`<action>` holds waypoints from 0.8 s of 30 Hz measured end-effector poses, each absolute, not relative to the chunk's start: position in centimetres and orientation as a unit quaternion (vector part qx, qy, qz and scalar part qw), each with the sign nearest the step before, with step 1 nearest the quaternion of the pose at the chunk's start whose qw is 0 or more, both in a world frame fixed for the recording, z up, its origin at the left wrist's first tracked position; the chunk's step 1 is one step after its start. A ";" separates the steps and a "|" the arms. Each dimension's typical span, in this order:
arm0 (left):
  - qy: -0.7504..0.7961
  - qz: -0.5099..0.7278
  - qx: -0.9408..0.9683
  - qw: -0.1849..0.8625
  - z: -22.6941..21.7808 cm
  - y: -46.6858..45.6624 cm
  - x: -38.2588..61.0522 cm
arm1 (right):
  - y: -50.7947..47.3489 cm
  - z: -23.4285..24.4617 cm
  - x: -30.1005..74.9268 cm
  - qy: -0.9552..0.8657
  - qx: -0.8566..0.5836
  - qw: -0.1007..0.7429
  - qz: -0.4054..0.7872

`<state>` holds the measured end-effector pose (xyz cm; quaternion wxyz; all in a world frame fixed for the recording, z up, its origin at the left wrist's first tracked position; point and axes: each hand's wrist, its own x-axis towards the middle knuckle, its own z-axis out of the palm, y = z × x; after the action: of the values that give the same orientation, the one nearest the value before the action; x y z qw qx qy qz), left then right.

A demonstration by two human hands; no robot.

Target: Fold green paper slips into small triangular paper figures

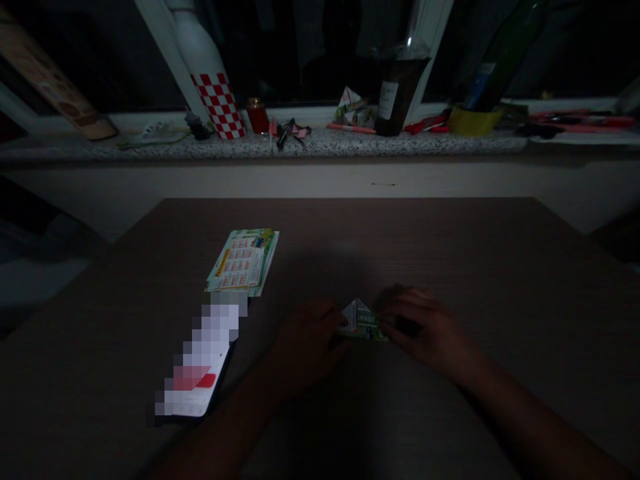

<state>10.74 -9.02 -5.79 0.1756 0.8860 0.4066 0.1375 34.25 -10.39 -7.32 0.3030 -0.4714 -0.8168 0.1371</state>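
Between my two hands a small printed paper (361,321), folded to a peak at the top, lies at the middle of the table. My left hand (313,337) grips its left edge with bent fingers. On the opposite side, my right hand (419,321) pinches the right edge between thumb and fingers. The dim light hides the exact fingertip contact. Left of my hands is a stack of printed green-and-white paper sheets (244,261). Just in front of that stack lies a phone (200,393) with a lit screen, partly pixelated.
A granite windowsill (310,148) runs behind the table (450,233). On it stand a white bottle with red checks (220,100), a small red jar (257,117), a dark plastic cup (395,100), a yellow tape roll (475,121) and a green bottle (515,53).
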 end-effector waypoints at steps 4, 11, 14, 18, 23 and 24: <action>0.402 0.131 0.887 0.185 -5.6 -8.9 10.5 | -10.5 -6.9 34.2 -0.843 -0.421 0.288 0.170; 0.403 0.123 0.887 0.188 -5.6 -8.5 10.4 | -10.5 -6.9 33.8 -0.854 -0.400 0.261 0.209; 0.394 0.103 0.896 0.179 -5.6 -8.4 10.5 | -10.5 -6.8 33.7 -0.858 -0.392 0.256 0.212; 0.386 0.100 0.904 0.156 -5.5 -8.4 10.7 | -10.7 -6.5 33.5 -0.863 -0.385 0.240 0.222; 0.377 0.082 0.910 0.150 -5.2 -8.6 10.8 | -10.8 -6.3 33.2 -0.866 -0.386 0.231 0.216; 0.380 0.085 0.909 0.149 -5.1 -8.6 10.8 | -10.8 -6.3 33.2 -0.867 -0.387 0.230 0.214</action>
<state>10.77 -8.60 -5.13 0.1491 0.9089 0.3801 0.0853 33.20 -10.84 -6.33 0.2297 -0.3867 -0.8672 0.2137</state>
